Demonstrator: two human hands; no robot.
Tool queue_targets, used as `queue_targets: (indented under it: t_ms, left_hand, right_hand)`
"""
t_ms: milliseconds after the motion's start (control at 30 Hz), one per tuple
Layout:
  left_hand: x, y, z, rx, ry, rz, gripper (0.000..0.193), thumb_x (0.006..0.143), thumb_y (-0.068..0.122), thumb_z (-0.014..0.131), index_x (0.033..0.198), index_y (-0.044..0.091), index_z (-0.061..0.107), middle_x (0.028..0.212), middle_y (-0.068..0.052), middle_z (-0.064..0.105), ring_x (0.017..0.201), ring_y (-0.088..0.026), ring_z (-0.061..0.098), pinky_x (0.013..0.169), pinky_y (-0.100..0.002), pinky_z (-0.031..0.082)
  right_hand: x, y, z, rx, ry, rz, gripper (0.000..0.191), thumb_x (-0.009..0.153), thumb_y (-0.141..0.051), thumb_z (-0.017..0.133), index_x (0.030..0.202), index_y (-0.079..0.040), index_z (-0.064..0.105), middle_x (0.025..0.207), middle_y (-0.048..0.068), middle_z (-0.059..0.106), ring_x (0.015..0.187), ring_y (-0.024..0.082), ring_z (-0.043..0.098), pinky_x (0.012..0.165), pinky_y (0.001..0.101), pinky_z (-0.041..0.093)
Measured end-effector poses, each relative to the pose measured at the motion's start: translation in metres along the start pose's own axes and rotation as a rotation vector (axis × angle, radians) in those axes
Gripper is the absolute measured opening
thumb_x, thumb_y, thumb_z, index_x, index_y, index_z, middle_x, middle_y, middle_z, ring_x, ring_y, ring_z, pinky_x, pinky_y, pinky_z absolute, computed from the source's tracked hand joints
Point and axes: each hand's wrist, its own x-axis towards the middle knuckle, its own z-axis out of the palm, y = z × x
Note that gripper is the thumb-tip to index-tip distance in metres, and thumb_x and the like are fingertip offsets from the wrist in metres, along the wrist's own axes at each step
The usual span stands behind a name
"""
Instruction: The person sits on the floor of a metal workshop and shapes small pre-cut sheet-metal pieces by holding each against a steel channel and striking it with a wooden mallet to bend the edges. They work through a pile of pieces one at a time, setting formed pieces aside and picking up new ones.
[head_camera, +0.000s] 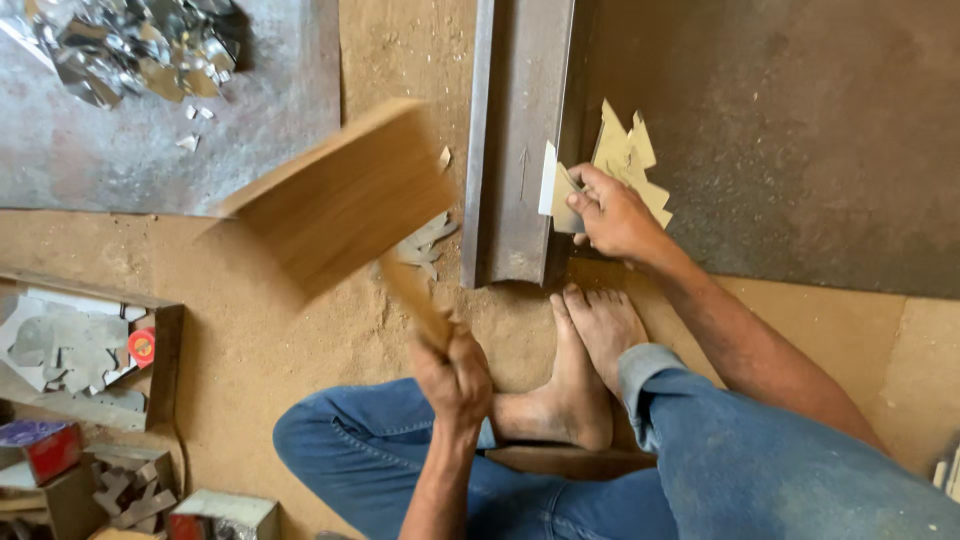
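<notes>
Clearly the main risk sits at the rail (520, 140), but going left to right: at the far left a wooden tray (165, 350) holds cut metal shapes and a small round red sticker (141, 346), with a purple-and-red box (40, 447) and a grey-topped red box (222, 513) below it, lettering too small to tell; a heap of shiny scrap (130, 45) lies on the grey sheet at top left. Next comes the mallet (345, 200), raised and blurred, its handle gripped in the closed left hand (455, 375) above the person's jeans. It could glance off the rail's edge, or the head could land wide, since it hangs well left of the workpiece. The tan sheet piece (563, 195) rests against the rail's right side, pinched by the right hand (610, 215), fingers closed on it just beside the likely strike zone; a slightly off blow could catch those fingers, and the sharp cut edges could nick them if the piece jumps. Bare feet (585, 360) touch the rail's near end, so a dropped piece or a slipping mallet could hit toes. More tan offcuts (628, 150) lie behind the hand.
</notes>
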Motion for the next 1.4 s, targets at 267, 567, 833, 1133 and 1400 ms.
queue_targets:
  t_ms: [267,567,833,1133,1400]
  left_hand:
    - [-0.001,-0.034,0.0,0.395,-0.239,-0.317,0.023,0.103,0.033,0.051,0.107,0.011,0.051,0.055,0.0,0.049,0.04,-0.01,0.044,0.033,-0.028,0.035]
    - [0.009,-0.063,0.003,0.321,-0.205,-0.067,0.033,0.11,0.043,0.047,0.104,0.012,0.057,0.063,0.005,0.055,0.05,-0.006,0.054,0.042,-0.025,0.044]
    - [0.019,-0.076,-0.018,0.263,-0.171,-0.38,0.037,0.103,0.042,0.051,0.105,0.007,0.062,0.057,-0.004,0.056,0.046,-0.016,0.054,0.04,-0.033,0.041]
    - [0.002,-0.059,-0.078,-0.156,0.083,-0.387,0.03,0.104,0.033,0.053,0.109,0.003,0.052,0.06,-0.001,0.05,0.042,-0.011,0.048,0.037,-0.029,0.04]
    - [0.027,-0.038,-0.068,-0.03,0.046,0.094,0.021,0.109,0.025,0.049,0.113,0.005,0.048,0.068,-0.003,0.052,0.05,-0.013,0.048,0.042,-0.03,0.04]
  right_hand:
    - [0.011,0.022,0.009,-0.023,0.023,0.072,0.023,0.104,-0.025,0.058,0.106,-0.002,0.062,0.078,0.008,0.07,0.06,0.016,0.068,0.056,0.0336,0.053]
    - [0.039,0.088,0.008,0.03,-0.089,-0.032,0.039,0.108,-0.036,0.056,0.091,-0.002,0.065,0.075,0.004,0.065,0.068,0.01,0.056,0.059,0.0314,0.048]
    - [0.054,0.088,-0.002,0.133,-0.292,0.053,0.045,0.104,-0.045,0.049,0.093,-0.005,0.068,0.076,0.001,0.07,0.068,0.011,0.067,0.061,0.0298,0.053]
    - [0.038,0.005,0.01,-0.602,0.041,-0.442,0.038,0.106,-0.036,0.051,0.116,-0.008,0.075,0.09,0.012,0.069,0.086,0.027,0.064,0.082,0.0438,0.046]
    - [0.064,-0.029,0.057,-1.185,0.081,-0.593,0.035,0.09,-0.038,0.073,0.113,-0.012,0.078,0.095,0.018,0.072,0.103,0.031,0.06,0.102,0.0528,0.032]
